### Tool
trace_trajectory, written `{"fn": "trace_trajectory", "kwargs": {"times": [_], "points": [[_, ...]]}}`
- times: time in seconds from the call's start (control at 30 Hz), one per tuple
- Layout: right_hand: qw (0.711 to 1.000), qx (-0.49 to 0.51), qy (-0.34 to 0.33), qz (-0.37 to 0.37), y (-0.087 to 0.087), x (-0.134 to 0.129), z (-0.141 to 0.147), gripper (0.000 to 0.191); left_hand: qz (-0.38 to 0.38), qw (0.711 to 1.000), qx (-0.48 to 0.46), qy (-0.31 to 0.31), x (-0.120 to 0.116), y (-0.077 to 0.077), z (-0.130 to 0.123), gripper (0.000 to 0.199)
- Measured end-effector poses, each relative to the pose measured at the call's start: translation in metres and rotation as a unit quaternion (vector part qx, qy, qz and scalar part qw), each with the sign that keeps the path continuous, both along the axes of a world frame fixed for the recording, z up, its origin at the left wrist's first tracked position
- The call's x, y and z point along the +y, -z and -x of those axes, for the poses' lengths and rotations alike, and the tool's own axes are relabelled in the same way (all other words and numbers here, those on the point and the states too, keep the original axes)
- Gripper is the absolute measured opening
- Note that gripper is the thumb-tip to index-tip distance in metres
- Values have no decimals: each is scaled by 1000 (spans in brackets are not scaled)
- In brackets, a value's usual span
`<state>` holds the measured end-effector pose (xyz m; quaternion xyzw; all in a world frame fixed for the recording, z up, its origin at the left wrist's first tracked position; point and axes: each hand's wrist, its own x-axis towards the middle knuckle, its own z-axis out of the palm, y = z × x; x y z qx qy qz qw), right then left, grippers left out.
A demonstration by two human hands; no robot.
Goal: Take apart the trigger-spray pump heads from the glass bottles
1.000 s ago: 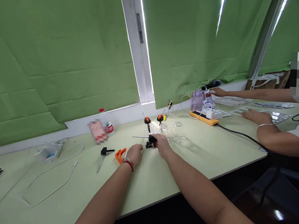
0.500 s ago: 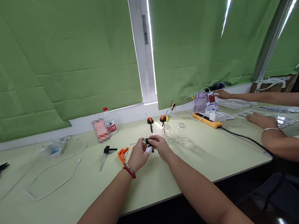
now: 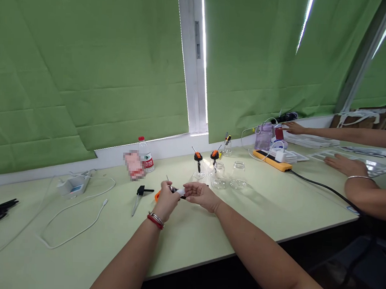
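Observation:
My left hand [image 3: 168, 202] is closed around a small black part with a thin metal rod [image 3: 167, 178] that sticks up past the fingers. White wrapping covers the thumb. Close by on the right, my right hand [image 3: 202, 197] has curved fingers that are apart; whether they touch the black part's end cannot be made out. An orange piece [image 3: 157, 196] lies behind my left hand, mostly hidden. Left of it rests a black part with an arm and a pale rod [image 3: 140, 191]. Two glass jars [image 3: 199, 175] hold orange-and-black tops with rods.
Open glass jars [image 3: 238, 175] stand beyond my right hand. A water bottle [image 3: 149, 158], a white cable [image 3: 76, 240] and black strips [image 3: 0, 210] are on the left. At right lie an orange power strip [image 3: 272, 160], a purple bottle [image 3: 263, 137] and another person's hands [image 3: 345, 164].
Both hands have drawn slightly apart. My left hand has moved left with the black part, and the fingers of my right hand have opened off it.

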<state>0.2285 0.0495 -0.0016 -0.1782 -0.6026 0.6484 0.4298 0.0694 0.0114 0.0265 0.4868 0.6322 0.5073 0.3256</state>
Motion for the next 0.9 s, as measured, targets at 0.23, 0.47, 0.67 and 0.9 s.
{"fn": "trace_trajectory", "kwargs": {"times": [0.23, 0.47, 0.67, 0.9], "points": [[993, -78, 93, 7, 8, 10, -5, 35, -56, 986, -57, -144, 3, -32, 95, 37], [987, -128, 96, 4, 0, 0, 0, 25, 38, 987, 42, -152, -18, -29, 172, 44], [983, -155, 103, -4, 8, 5, 1, 25, 101, 983, 44, -145, -14, 1, 187, 40], [980, -165, 105, -22, 11, 7, 1, 25, 78, 979, 119, -146, -8, 20, 193, 30]]}}
